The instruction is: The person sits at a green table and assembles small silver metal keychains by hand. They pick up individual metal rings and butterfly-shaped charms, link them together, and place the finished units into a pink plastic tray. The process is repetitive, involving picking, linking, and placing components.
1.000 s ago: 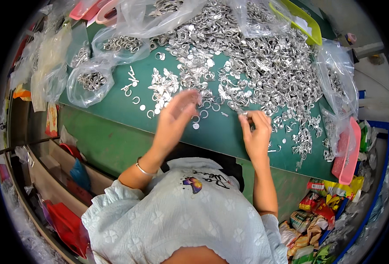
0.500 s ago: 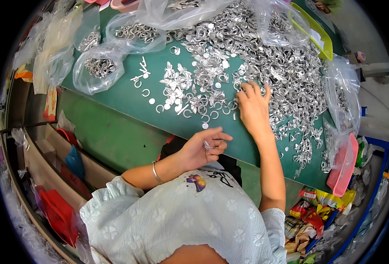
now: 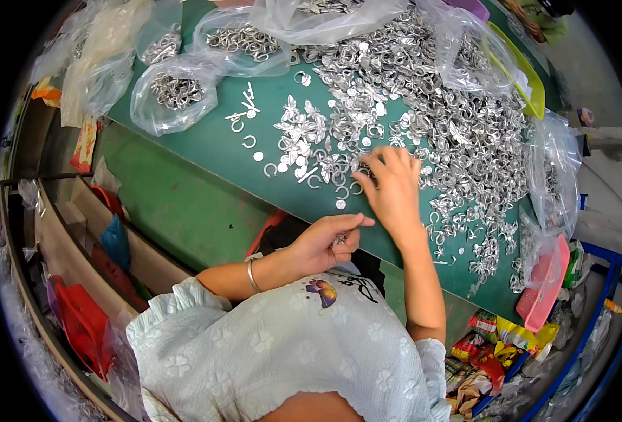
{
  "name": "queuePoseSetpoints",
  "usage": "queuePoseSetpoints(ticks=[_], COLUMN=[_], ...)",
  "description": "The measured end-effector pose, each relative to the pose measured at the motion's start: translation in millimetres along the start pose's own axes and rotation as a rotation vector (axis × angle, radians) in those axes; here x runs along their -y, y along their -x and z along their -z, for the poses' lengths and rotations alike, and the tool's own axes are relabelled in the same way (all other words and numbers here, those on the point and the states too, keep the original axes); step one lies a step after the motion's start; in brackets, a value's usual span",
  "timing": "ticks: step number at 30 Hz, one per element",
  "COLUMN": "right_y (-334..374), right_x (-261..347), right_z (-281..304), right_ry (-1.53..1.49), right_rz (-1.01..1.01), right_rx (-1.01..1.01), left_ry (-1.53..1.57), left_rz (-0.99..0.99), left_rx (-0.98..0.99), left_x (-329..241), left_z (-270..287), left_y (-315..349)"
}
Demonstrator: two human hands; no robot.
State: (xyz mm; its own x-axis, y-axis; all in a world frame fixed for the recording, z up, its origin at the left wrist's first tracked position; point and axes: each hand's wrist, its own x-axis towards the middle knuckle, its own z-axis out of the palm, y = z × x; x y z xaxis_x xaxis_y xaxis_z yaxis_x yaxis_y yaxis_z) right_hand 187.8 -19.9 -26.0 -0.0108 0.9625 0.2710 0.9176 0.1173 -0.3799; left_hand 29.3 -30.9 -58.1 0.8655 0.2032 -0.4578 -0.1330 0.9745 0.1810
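Observation:
My left hand is held in front of my chest near the table's front edge. Its fingers curl around small silver metal pieces, partly visible in the palm. To the right, my right hand reaches over the table, palm down. Its thumb and fingertips are apart, touching loose silver ring-like pieces at the near edge of the spread. Beyond them lie leaf- or flower-shaped silver pieces. A large heap of silver rings covers the table's middle and right. What lies under my right palm is hidden.
Clear plastic bags of silver rings stand at the far left. A yellow-green tray lies at the far right, a pink tray at the right edge. Shelving with red bins is lower left. Another person's hand shows top right.
My right hand has moved left and nearer, from the heap's edge to the loose ring-like pieces. My left fingers have curled in more tightly. The whole view has shifted slightly.

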Motion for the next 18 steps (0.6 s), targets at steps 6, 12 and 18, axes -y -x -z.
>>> queuePoseSetpoints(ticks=[6,12,18], right_y=[-6,2,12], right_x=[1,-31,-22], right_z=[-25,-15,15], right_ry=[0.300,0.025,0.144], right_rz=[0.050,0.042,-0.139], right_rx=[-0.003,-0.049,-0.147], left_ry=[-0.023,0.025,0.108], left_rz=[-0.054,-0.127,-0.167], left_rx=[-0.181,-0.020,0.012], left_x=[-7,-6,-15], left_z=[-23,3,-1], left_y=[17,13,17])
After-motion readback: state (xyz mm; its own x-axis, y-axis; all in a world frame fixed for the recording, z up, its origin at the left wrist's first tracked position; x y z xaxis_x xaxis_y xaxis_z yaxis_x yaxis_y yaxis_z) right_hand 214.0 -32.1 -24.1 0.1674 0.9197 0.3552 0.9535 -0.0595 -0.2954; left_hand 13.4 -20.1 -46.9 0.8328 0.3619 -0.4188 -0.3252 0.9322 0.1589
